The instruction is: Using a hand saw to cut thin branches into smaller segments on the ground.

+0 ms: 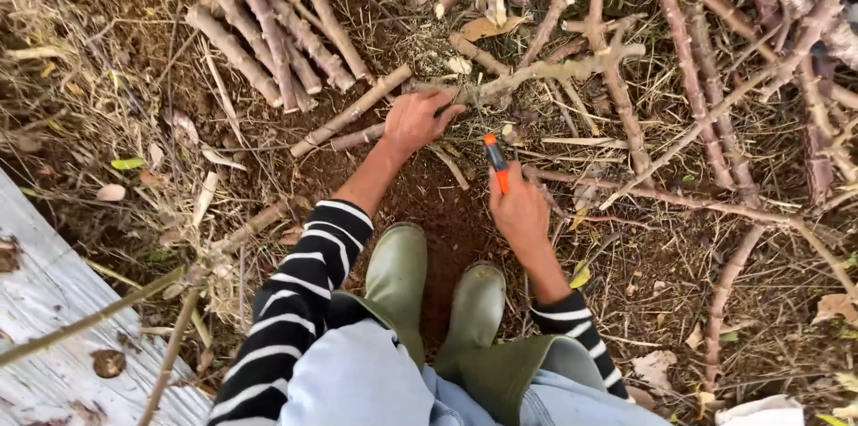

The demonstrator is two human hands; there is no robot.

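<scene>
Left hand (416,120) closes around the cut end of a branch (545,70) lying on the soil beside a pile of sticks (268,33). Right hand (518,207) clenches an orange-handled tool (496,160). Branch looks stiff, light, knobbly; best gripped near that thick end.

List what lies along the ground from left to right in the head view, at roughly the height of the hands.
Corrugated metal sheet → bundle of cut stems → left hand gripping a branched stem → orange-handled tool in the right hand → tangle of uncut branches.
</scene>
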